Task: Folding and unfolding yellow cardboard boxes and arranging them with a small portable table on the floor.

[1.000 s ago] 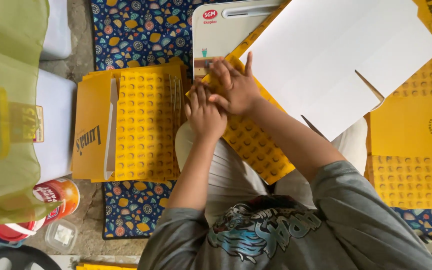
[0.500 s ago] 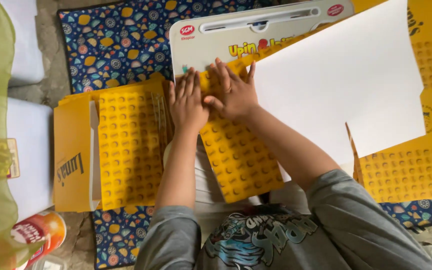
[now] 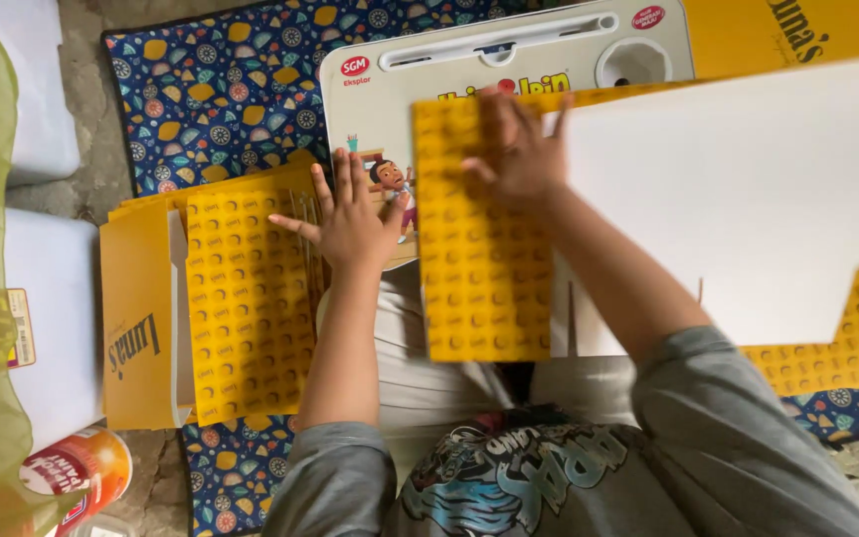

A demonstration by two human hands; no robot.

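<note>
Head view: two hands on yellow cardboard.
Right hand (image 3: 521, 149) presses flat, fingers spread, on the folded panel (image 3: 479, 268); left hand (image 3: 350, 221) rests open beside the stack (image 3: 246, 298).

Hands apart (left hand (image 3: 350, 224) aside)

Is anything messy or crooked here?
Nothing looks spilled or torn. The stack of yellow cartons under the left hand is fanned unevenly, edges not lined up. The right hand presses a folded yellow carton.

Home floor — patterned mat (image 3: 221, 89)
</note>
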